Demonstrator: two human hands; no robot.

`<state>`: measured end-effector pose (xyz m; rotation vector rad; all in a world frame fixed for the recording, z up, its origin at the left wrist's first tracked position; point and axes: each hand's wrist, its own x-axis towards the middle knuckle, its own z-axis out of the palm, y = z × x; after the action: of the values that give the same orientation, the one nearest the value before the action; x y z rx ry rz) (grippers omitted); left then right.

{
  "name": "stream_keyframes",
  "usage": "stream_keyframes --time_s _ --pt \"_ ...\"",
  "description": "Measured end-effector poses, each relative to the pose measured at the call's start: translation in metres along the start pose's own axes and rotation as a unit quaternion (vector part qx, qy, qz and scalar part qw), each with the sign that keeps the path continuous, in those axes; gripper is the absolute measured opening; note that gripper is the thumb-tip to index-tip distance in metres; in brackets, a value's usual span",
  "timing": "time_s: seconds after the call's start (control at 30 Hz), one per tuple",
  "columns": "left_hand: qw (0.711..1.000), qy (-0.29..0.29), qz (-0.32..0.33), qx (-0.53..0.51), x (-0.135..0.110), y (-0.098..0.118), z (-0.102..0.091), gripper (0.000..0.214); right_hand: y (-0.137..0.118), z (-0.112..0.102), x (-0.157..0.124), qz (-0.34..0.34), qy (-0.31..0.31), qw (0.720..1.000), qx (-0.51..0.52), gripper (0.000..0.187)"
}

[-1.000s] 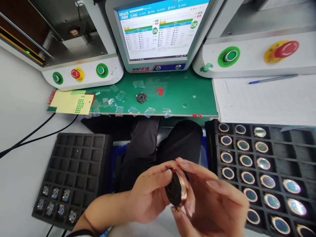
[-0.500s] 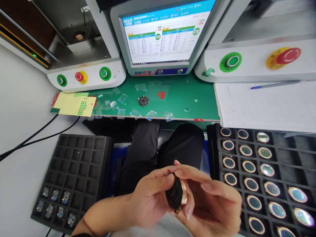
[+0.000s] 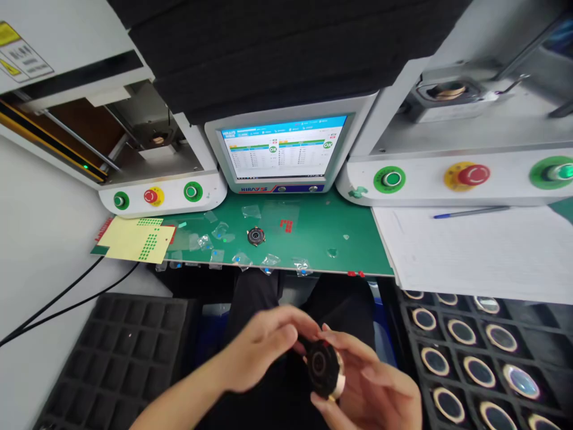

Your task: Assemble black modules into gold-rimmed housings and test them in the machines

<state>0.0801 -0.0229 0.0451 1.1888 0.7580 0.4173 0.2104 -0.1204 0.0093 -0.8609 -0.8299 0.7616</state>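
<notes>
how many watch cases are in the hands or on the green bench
2. One watch case is held in the right hand; another watch case lies on the green bench, in front of the screen. The hands could hide more.

Trousers [image 3: 340, 304], one pair: black or near-black, plain dark cloth, matte, covering both legs, with folds and seams mostly lost in shadow. Left hand [image 3: 259, 352], one: bare, slim, rounded at the thumb tip, slightly blurred, joined to a slender left forearm [image 3: 192, 385], likewise bare as far as the lower edge of view. Right hand [image 3: 378, 382], one: bare, fingers slender and tapering, nails too blurred to describe, wrist cut off by the lower edge
</notes>
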Motion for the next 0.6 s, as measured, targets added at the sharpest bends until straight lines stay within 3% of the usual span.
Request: stream_keyframes --time_s 0.03,0.07,0.1,0.17,0.2,0.27,0.37,0.6 --pt "0.985 0.059 0.036 0.158 0.011 0.007 -0.018 0.041 0.003 -0.001 0.004 -0.008 0.011 1.000 -0.001 0.050" --pt "0.936 0.128 0.074 0.321 0.023 0.014 -0.036 0.031 0.005 -0.003 0.007 -0.010 0.016 1.000 -0.006 0.050" --pt "0.867 0.162 0.086 0.464 0.035 0.021 -0.054 0.026 0.007 -0.005 0.010 -0.003 0.020 1.000 -0.014 0.050" --pt "0.745 0.128 0.059 0.652 0.058 0.035 -0.085 0.031 0.011 -0.010 0.012 0.012 0.022 0.999 -0.029 0.053" --pt "0.714 0.093 0.042 0.693 0.067 0.041 -0.096 0.036 0.013 -0.012 0.012 0.016 0.023 0.999 -0.033 0.054" --pt "0.689 0.027 0.020 0.724 0.082 0.051 -0.111 0.046 0.015 -0.016 0.010 0.016 0.022 0.999 -0.036 0.056" --pt "0.669 -0.030 0.001 0.742 0.096 0.061 -0.117 0.052 0.020 -0.019 0.009 0.023 0.016 0.999 -0.035 0.056" --pt "0.644 -0.089 -0.025 0.760 0.123 0.067 -0.126 0.043 0.024 -0.021 0.011 -0.001 -0.009 0.999 -0.046 0.048"
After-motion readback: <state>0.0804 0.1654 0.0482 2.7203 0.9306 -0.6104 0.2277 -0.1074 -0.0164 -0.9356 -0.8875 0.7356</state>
